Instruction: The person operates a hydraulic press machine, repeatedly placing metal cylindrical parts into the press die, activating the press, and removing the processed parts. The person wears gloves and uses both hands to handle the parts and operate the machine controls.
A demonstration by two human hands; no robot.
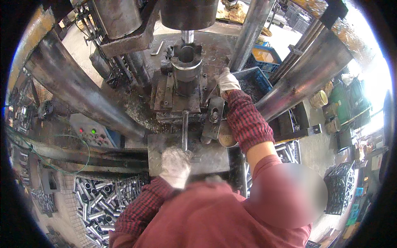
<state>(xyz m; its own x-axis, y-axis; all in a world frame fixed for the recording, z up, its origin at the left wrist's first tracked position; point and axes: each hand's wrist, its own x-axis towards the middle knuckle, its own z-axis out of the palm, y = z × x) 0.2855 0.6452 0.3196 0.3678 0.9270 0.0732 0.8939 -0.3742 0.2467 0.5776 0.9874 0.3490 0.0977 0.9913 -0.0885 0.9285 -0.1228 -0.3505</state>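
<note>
My left hand (174, 167), in a whitish work glove, is at the near edge of the press, above a flat steel plate (211, 159). Its fingers close at the near end of a straight metal rod (185, 130) that points toward the fixture. Farther off, my right hand (227, 81), also gloved, is closed beside the fixture; a thin rod (211, 93) slants down from its fingers. Between both hands stands a round steel die (187, 76) with an open, notched top, bolted on a block. Above it hangs the press ram (189, 14).
Thick steel columns (78, 82) flank the work area. A blue bin (252, 74) with metal shavings stands right of my right hand. A round pan (226, 134) sits under my right forearm. Cut tubes fill a wire basket (97, 202) at lower left, near a control box (93, 131).
</note>
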